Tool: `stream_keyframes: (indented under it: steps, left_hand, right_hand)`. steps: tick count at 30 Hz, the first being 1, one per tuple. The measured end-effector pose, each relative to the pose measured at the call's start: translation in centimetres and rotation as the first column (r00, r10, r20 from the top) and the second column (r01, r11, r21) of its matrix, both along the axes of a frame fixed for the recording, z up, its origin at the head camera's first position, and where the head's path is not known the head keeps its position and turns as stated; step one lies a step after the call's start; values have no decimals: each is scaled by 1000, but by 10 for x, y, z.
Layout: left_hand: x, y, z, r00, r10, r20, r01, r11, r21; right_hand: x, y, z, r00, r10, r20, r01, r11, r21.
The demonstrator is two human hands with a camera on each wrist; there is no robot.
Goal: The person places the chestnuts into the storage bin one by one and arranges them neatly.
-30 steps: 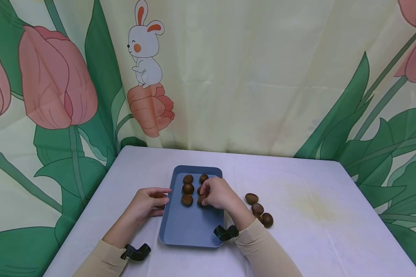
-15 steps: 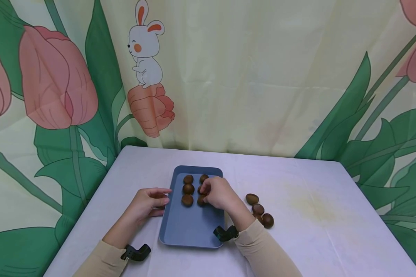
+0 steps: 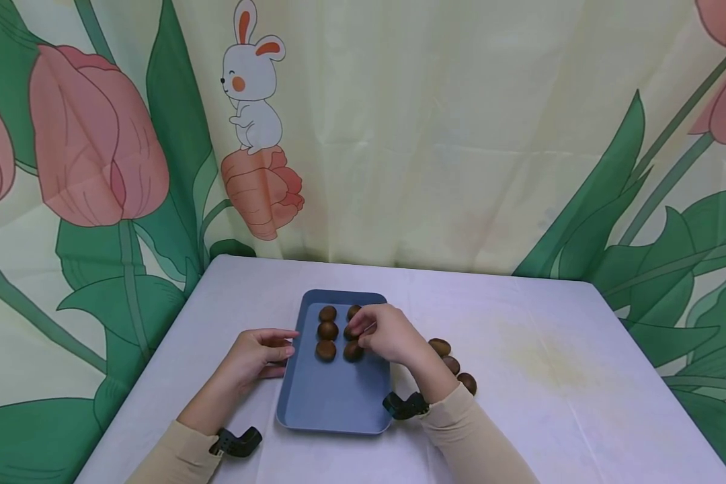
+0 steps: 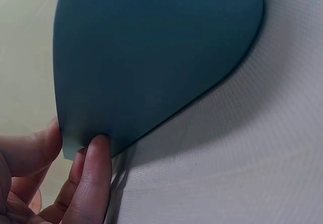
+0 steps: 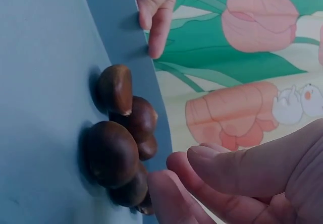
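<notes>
On a blue-grey tray lie brown chestnuts in two columns of three. My right hand hovers over the right column, its thumb and fingers apart. Just below its fingertips sits the nearest chestnut of that column; the two behind it are partly covered by the hand. In the right wrist view a gap shows between the fingers and the chestnuts. My left hand touches the tray's left edge. The left wrist view shows its thumb and fingers against the tray's rim and outer wall.
Several loose chestnuts lie on the white tablecloth right of the tray, partly hidden by my right forearm. A curtain printed with tulips and a rabbit hangs behind the table. Each wrist wears a black camera.
My right hand has let go of the nearest chestnut in the right column and shifted slightly up and right. That chestnut stays on the tray. The left hand has kept its place.
</notes>
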State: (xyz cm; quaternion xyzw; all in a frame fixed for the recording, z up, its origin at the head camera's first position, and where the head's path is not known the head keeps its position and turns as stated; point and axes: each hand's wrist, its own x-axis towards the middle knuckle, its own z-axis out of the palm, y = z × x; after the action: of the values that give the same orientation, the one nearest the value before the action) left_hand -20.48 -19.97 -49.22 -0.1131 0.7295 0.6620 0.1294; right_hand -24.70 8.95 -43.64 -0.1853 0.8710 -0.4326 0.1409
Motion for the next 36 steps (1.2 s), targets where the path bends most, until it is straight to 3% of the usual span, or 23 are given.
stream_keyframes:
  steps: [9, 36]
  left_hand:
    - [1, 1, 1, 1000, 0, 0, 0, 1000, -5]
    - [0, 1, 0, 1000, 6, 1, -6, 1000, -15]
  right_hand:
    - [3, 14, 4, 998, 0, 57, 6, 995, -98]
    - [15, 78, 13, 989, -101, 110, 112, 988, -102]
